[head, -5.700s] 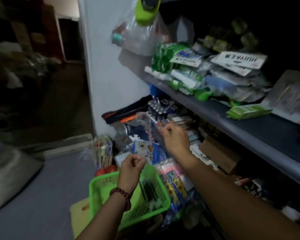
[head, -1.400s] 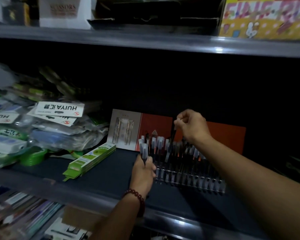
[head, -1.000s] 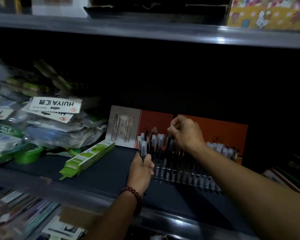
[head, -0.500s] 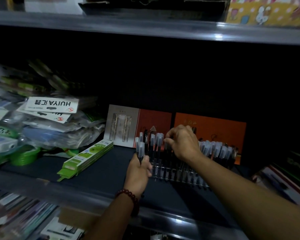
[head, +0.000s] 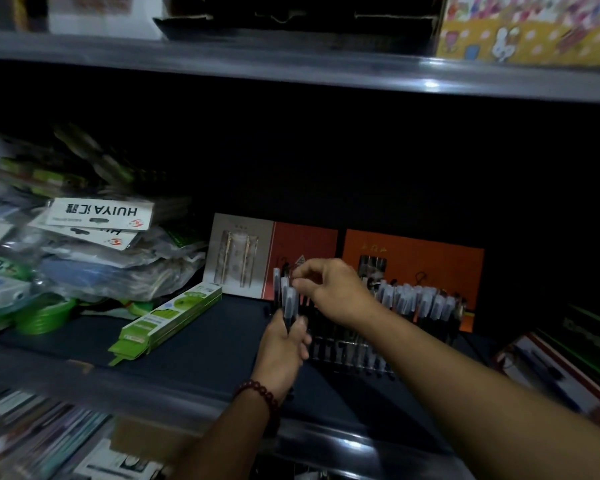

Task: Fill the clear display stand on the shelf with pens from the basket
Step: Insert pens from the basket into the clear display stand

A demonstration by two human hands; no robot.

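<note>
A clear display stand (head: 357, 358) sits on the dark middle shelf (head: 201, 348), holding several dark pens with clear caps (head: 413, 299). My left hand (head: 284, 348), with a bead bracelet on the wrist, is shut on a small bunch of pens (head: 288, 299) held upright at the stand's left end. My right hand (head: 333, 292) hovers just above that bunch, thumb and fingers pinched at a cap top. Whether it grips a pen is unclear. The basket is out of view.
A pile of bagged stationery (head: 84, 258) fills the shelf's left side, with a green flat box (head: 167, 320) beside it. Grey and orange cards (head: 413, 261) lean behind the stand. Boxes (head: 551, 365) lie at the right. An upper shelf edge (head: 291, 71) runs overhead.
My right hand has let go at the stand's rows and moved left and up to the bunch in my left hand. The left hand stayed at the stand's left end.
</note>
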